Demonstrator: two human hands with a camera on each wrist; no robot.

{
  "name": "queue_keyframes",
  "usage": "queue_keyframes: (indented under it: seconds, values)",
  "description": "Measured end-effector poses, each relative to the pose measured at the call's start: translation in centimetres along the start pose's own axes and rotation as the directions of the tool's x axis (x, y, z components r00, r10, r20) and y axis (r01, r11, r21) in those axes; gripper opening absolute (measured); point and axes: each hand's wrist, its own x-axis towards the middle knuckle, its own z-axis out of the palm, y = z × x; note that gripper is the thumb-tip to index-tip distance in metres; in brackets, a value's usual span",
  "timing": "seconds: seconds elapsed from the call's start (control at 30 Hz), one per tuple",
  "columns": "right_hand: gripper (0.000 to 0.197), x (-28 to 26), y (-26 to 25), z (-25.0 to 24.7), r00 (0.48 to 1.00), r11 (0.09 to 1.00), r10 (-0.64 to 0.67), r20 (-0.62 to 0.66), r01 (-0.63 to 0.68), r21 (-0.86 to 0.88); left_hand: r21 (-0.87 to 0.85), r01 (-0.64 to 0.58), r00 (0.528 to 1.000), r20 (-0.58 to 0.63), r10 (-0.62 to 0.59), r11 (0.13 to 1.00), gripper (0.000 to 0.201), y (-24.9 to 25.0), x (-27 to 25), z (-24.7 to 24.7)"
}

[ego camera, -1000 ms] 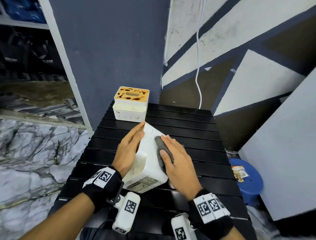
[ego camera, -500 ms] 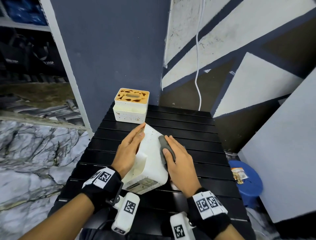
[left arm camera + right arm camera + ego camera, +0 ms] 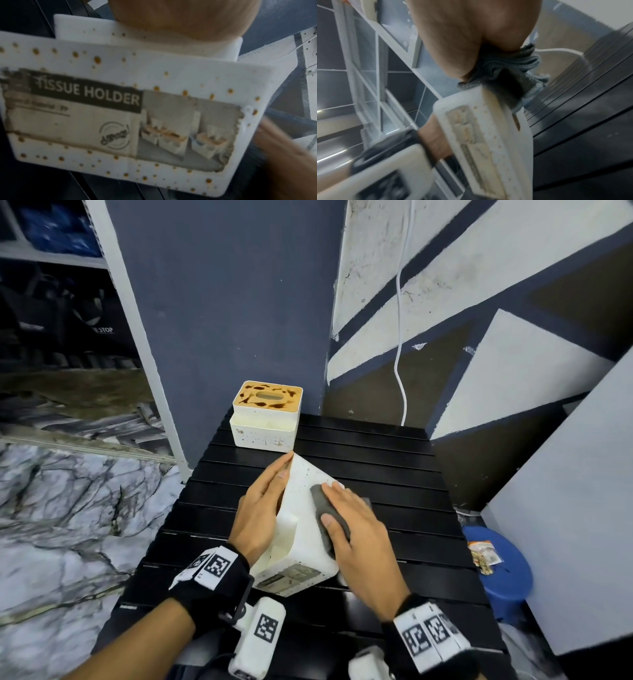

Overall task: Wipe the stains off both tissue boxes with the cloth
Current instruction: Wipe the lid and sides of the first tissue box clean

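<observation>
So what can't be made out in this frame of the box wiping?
- Head view: the side of the near tissue box under the grey cloth and right hand; stains there hidden.
- Head view: the face under the left hand.
- Left wrist view: small print on the torn label, blurred.
- Far tissue box: back and far sides face away.

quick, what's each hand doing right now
Left hand: open, straight fingers pressed flat on the tipped tissue box.
Right hand: open, straight fingers pressing the grey cloth against the box.

Near box (image 3: 301, 529) on table (image 3: 394, 474), far box (image 3: 265, 419) behind
</observation>
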Motion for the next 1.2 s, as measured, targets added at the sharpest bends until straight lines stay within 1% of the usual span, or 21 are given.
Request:
queue_keyframes:
  seconds: [0.1,0.17,0.3,0.4,0.5,0.6,0.67,0.77,0.83,0.9,1.0,1.07,1.13,1.2]
  values:
    - [0.043,-1.1,-1.3,0.3,0.992,0.993,-0.121,0.030,0.121,-0.003,0.024,-0.006,1.000,-0.003,0.007,1.000,0.035,0.1,0.0,0.1]
    - [0.043,-0.1,-1.8,0.2,0.986,0.987,-0.160,0.054,0.161,-0.008,0.037,-0.009,1.000,0.003,0.009,0.999,0.033,0.1,0.1,0.1]
    - [0.045,2.3,-1.1,-0.5,0.990,0.990,-0.129,0.061,0.132,-0.049,0.040,0.001,1.000,0.013,-0.001,0.999,0.033,0.1,0.2,0.3]
    - [0.044,1.4,-0.5,-0.5,0.994,0.994,-0.101,0.050,0.103,-0.027,0.024,0.007,1.000,0.004,-0.007,1.000,0.036,0.1,0.1,0.5]
    - [0.044,0.1,-1.4,-0.3,0.986,0.988,-0.156,0.051,0.156,0.000,0.038,-0.003,1.000,-0.005,0.003,0.999,0.036,0.1,0.0,0.7]
    - [0.044,0.8,-2.3,-0.1,0.977,0.980,-0.200,0.076,0.201,-0.009,0.017,0.007,1.000,0.013,-0.008,1.000,0.037,0.2,-0.1,0.6]
    - [0.045,1.9,-2.1,0.1,0.977,0.980,-0.196,0.078,0.199,-0.027,0.032,0.005,1.000,0.013,-0.005,0.999,0.033,0.2,-0.1,0.5]
    - [0.045,2.8,-0.9,0.2,0.988,0.987,-0.147,0.046,0.149,-0.057,0.043,0.003,1.000,-0.003,-0.003,0.999,0.031,0.1,0.0,0.4]
    - [0.045,2.1,-0.6,0.1,0.994,0.993,-0.106,0.017,0.107,-0.046,0.056,0.007,1.000,-0.009,-0.007,0.998,0.030,0.1,0.1,0.5]
    - [0.044,0.8,-1.2,0.2,0.996,0.996,-0.090,0.015,0.090,-0.020,0.060,0.004,1.000,-0.013,-0.003,0.998,0.029,0.1,0.0,0.6]
    - [0.044,-0.2,-2.6,0.5,0.987,0.987,-0.160,0.025,0.160,-0.017,0.035,0.019,1.000,-0.005,-0.019,0.999,0.033,0.2,0.0,0.6]
    - [0.044,0.6,-2.7,0.6,0.984,0.984,-0.175,0.019,0.175,-0.026,0.037,0.032,0.999,-0.005,-0.032,0.999,0.030,0.2,0.0,0.5]
    - [0.043,1.8,-2.0,0.5,0.990,0.989,-0.140,0.000,0.139,-0.053,0.051,0.028,1.000,-0.012,-0.027,0.998,0.031,0.1,-0.1,0.4]
    - [0.043,2.3,-1.1,0.1,0.998,0.997,-0.063,-0.003,0.063,-0.049,0.047,0.027,0.999,-0.018,-0.026,0.999,0.029,0.2,-0.1,0.4]
